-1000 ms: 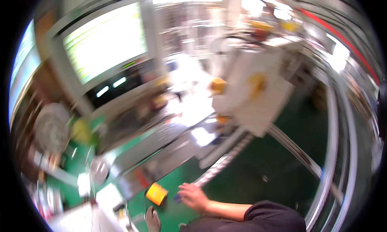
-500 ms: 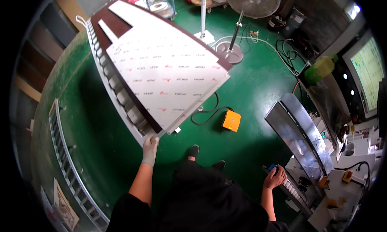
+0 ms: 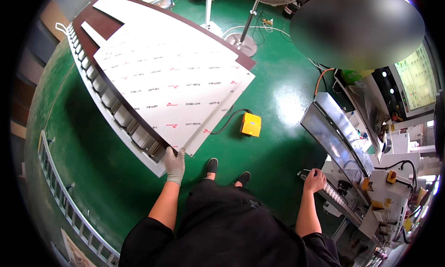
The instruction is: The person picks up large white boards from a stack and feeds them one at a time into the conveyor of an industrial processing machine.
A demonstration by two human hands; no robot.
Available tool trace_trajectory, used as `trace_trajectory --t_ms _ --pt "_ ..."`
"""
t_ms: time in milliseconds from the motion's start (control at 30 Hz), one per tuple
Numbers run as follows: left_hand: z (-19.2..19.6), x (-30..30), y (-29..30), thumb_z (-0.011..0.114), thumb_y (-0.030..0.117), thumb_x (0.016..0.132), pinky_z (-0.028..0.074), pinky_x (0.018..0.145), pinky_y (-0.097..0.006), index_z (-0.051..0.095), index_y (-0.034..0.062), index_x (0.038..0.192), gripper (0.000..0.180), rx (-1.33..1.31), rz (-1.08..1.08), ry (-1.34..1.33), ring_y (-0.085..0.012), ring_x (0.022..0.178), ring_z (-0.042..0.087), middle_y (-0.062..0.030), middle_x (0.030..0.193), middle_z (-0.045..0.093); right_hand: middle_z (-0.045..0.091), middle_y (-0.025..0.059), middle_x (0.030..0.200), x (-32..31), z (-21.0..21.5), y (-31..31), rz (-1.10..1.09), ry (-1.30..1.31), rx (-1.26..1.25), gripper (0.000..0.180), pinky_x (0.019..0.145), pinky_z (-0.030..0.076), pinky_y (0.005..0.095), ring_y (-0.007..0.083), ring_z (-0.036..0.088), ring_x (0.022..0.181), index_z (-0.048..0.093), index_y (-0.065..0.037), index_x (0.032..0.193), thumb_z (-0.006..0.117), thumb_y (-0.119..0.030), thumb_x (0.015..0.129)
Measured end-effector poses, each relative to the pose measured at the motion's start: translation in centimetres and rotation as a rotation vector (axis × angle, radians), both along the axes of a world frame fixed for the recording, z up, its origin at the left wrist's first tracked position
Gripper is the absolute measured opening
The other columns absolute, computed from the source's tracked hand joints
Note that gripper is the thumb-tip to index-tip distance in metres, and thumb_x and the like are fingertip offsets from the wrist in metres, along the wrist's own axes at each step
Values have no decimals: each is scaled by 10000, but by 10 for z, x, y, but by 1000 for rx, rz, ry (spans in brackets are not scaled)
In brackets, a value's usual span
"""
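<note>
My left hand (image 3: 174, 167), in a pale glove, is closed on the near corner of a stack of boards. On top lies a white board (image 3: 185, 88) with printed film; dark brown board (image 3: 110, 26) shows beneath its edges. The stack rests on a long stand with a row of rollers (image 3: 109, 99) down its left side. My right hand (image 3: 315, 180), bare, has curled fingers at the near end of a narrow roller rail (image 3: 337, 199) on the machine at right. A small dark thing shows at its fingertips, too hidden to name.
A yellow box (image 3: 250, 124) with a black cable sits on the green floor ahead of my feet. Beyond are a fan stand (image 3: 245, 37) and loose cables. A metal ladder-like frame (image 3: 69, 193) lies left. A screen (image 3: 414, 79) stands right; a blurred patch covers the upper right.
My view has shifted, and the board stack sits further left in it. The left hand stays at the corner. The blue piece under my right hand no longer shows.
</note>
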State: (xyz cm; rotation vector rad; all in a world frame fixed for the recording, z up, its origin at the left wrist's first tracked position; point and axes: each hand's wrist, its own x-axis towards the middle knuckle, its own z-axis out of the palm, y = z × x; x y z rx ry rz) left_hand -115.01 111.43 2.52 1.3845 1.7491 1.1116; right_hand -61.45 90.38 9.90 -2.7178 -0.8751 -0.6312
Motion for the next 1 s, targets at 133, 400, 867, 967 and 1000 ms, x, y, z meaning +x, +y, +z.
trace_trajectory --t_ms 133,400,867,967,1000 --pt "3 -13 16 652 453 997 525 641 -283 556 20 1029 445 -225 27 -500 -167 820 693 -95 937 689 730 99 970 -21 9 24 38 72 20 187 899 497 439 321 659 1002 746 -102 942 659 -265 915" --pt "27 -38 31 522 452 1064 500 526 -233 577 0 1033 457 -507 -92 -531 -118 651 633 -68 844 671 717 76 983 -146 -43 103 621 1082 0 215 852 534 332 159 664 935 727 -21 1079 678 -194 962" --pt "22 -25 -22 528 477 1043 553 879 -373 646 2 1166 505 -568 -529 -390 -200 979 660 -115 1110 692 681 121 1212 -307 -39 155 345 2312 181 387 932 561 440 266 690 1069 576 -15 1309 622 -280 1030" --pt "16 -59 20 564 454 1042 558 841 -382 622 45 1057 413 -389 -194 -419 -184 953 628 -89 1049 655 698 102 1175 -293 -36 147 363 2208 256 383 916 561 416 248 695 1035 588 -21 1303 622 -286 1029" --pt "21 -67 35 561 437 1050 530 819 -372 609 54 1028 386 -322 -130 -327 -163 931 594 -61 1011 635 703 96 1163 -283 -38 140 356 2175 298 383 910 561 407 242 697 1024 592 -22 1301 624 -289 1028"
